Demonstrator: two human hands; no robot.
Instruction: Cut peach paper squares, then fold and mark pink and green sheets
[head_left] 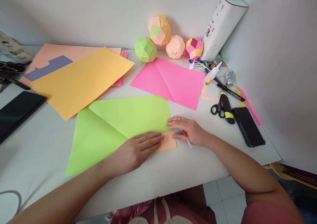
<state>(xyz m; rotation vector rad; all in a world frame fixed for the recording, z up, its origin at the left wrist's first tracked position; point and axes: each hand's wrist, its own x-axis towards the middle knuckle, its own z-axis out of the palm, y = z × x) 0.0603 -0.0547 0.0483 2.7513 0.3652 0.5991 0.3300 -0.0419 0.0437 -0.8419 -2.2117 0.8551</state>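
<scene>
My left hand (137, 150) lies flat with its fingers together, pressing a small peach piece of paper (169, 141) onto a creased lime green sheet (111, 118). Part of the peach piece is hidden under those fingers. At the right end of the same piece is my right hand (192, 131), its thumb and fingertips near the paper edges. A slim red pen (184, 132) is tucked between the fingers of that hand, slanting across them.
A creased pink sheet (168, 82) and a yellow sheet (81, 80) lie farther back. Several faceted paper balls (175, 47) stand against the wall. To the right are scissors (218, 109), a box cutter (227, 108), a glue bottle (213, 73) and a black phone (249, 126).
</scene>
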